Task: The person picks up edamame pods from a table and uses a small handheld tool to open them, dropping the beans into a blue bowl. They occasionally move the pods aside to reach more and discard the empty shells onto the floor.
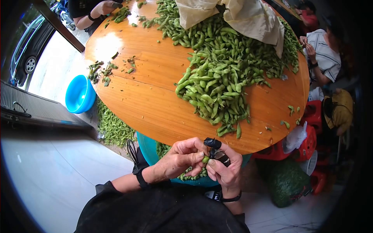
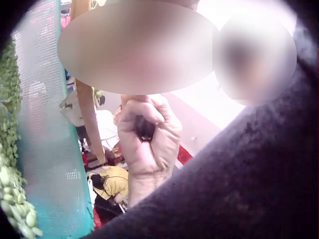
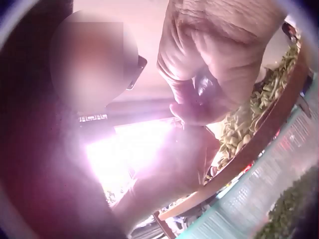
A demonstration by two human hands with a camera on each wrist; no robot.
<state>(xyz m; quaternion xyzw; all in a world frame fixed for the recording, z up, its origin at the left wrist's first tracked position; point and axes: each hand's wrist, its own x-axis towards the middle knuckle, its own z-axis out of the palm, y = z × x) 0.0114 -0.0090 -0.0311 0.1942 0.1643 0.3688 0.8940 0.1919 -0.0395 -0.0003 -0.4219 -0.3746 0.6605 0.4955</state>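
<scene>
Both hands meet just off the near edge of the round wooden table point(image 1: 143, 101). Between the thumb and fingers of the left hand point(image 1: 179, 161) is a small green soybean pod point(image 1: 205, 159), pinched at its end. The right hand point(image 1: 228, 173), black covering point(image 1: 212, 143) wrapped round its index finger, pinches the same pod from the other side. Beneath them a teal basket point(image 1: 145, 145) holds loose green beans point(image 1: 190, 174). In the right wrist view the fingers point(image 3: 192, 113) come together and hide the pod.
A large heap of soybean pods point(image 1: 217, 81) covers the table's right half, a cream cloth point(image 1: 252, 23) over it. A blue basin point(image 1: 79, 95) stands left, near pods on the floor point(image 1: 112, 122). Red stools point(image 1: 307, 141) and a green sack point(image 1: 285, 182) are at right. Other people sit around the table.
</scene>
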